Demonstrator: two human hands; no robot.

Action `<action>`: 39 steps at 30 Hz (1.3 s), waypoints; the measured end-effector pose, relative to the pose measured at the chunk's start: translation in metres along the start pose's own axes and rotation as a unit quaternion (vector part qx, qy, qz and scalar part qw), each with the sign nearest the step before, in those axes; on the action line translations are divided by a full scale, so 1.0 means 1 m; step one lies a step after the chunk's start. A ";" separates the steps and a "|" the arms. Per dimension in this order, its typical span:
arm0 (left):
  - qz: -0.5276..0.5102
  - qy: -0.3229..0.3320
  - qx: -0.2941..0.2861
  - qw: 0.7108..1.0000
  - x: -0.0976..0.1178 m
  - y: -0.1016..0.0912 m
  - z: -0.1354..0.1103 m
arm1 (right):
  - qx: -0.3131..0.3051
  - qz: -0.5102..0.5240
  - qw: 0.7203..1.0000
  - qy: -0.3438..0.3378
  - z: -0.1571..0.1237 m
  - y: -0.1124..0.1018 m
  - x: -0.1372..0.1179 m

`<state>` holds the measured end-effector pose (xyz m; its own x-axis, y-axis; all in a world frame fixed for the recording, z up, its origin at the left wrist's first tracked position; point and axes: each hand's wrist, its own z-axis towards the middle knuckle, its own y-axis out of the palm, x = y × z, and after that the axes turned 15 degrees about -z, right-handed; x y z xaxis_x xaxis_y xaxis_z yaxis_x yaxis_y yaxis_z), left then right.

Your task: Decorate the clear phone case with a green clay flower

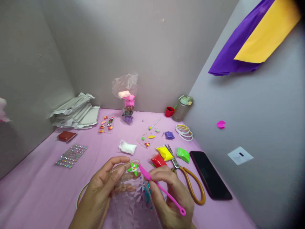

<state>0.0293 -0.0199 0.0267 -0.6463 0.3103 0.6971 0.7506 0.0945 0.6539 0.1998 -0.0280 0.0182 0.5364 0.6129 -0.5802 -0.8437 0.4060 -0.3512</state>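
Observation:
My left hand [105, 187] is closed on a clear patterned plastic piece [133, 203], fingers wrapped behind it. A green star-shaped clay flower [132, 168] with a red and yellow centre sits on its top edge. My right hand [170, 198] pinches a pink plastic modelling tool [162, 189], whose flat tip touches the flower's right side. Both hands hover low over the pink table [47, 190] near its front edge.
Clay packets lie just beyond: red [158, 160], yellow [164, 153], green [183, 155], purple [169, 135], white [127, 147]. Gold-handled scissors [188, 179] and a black phone [209, 175] lie right. Rhinestone sheet [71, 156], sticker sheet [106, 124], tape rolls [184, 131], stacked clay bag [127, 101], bottle [182, 108].

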 end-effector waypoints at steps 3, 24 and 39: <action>-0.006 -0.001 0.003 1.000 0.001 0.002 -0.001 | -0.019 0.015 1.000 0.004 -0.001 0.000 0.001; -0.015 -0.003 -0.009 1.000 0.002 0.001 0.002 | -0.025 0.017 1.000 -0.001 -0.001 -0.001 0.000; -0.012 -0.001 -0.006 1.000 0.002 0.001 -0.001 | -0.028 0.011 1.000 0.005 0.000 -0.001 -0.001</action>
<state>0.0285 -0.0196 0.0292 -0.6632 0.3102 0.6811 0.7336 0.0895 0.6736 0.2004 -0.0295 0.0193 0.5176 0.6138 -0.5961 -0.8554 0.3540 -0.3782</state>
